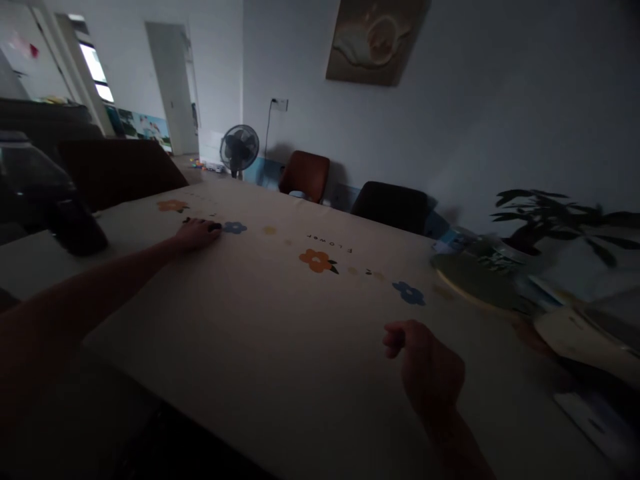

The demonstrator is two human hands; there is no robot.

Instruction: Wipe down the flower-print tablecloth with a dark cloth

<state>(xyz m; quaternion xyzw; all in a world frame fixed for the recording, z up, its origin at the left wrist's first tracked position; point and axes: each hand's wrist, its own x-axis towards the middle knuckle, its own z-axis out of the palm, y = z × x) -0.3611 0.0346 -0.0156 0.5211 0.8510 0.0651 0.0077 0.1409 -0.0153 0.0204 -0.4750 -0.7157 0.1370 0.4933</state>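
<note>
My left hand [196, 236] rests far out on the white tablecloth [280, 320], left of a printed blue flower [235, 228]. Its fingers curl over a small dark object [215, 227], too dim to name and partly covered by the hand. Nearer and to the right, my right hand [433, 370] hovers over or rests on the cloth; which of the two I cannot tell. Its fingers are curled in, and nothing shows in them. Close by lie a printed orange flower [316, 261] and another blue one [409, 293].
A large dark bottle [65, 207] stands at the table's left. On the right are a potted plant [520, 243], a round green mat [475, 283] and a pale container [585, 340]. Chairs [306, 175] line the far side; a fan [240, 148] stands beyond.
</note>
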